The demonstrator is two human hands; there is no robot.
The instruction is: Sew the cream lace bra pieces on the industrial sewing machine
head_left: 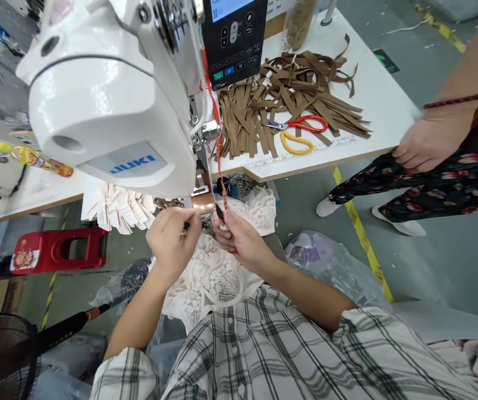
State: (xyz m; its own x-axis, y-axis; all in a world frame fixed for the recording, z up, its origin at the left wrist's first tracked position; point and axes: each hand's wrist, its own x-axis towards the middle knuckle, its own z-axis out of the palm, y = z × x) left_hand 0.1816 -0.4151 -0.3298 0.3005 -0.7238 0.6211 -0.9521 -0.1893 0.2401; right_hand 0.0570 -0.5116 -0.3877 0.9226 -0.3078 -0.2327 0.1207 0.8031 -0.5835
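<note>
My left hand (172, 239) is closed in a pinch just below the sewing machine's needle area. A small dark bit shows at its fingertips, too little to name. My right hand (245, 241) is closed around a small black-tipped tool (220, 213), most of it hidden by the fingers. A red braided cord (219, 150) hangs from the machine down to the right fingers. The white JUKI sewing machine (101, 116) stands right above both hands, its metal plate (203, 204) between them. White lace bra pieces (217, 272) lie below my hands, over my lap.
Brown straps (242, 119) are heaped on the white table (384, 105), with red-and-yellow-handled scissors (301, 133) and a ruler (263, 160). Cream strips (126, 208) hang at left, near a red stool (59, 250) and a fan (3, 355). A person's hand (430, 141) is at the table's right edge.
</note>
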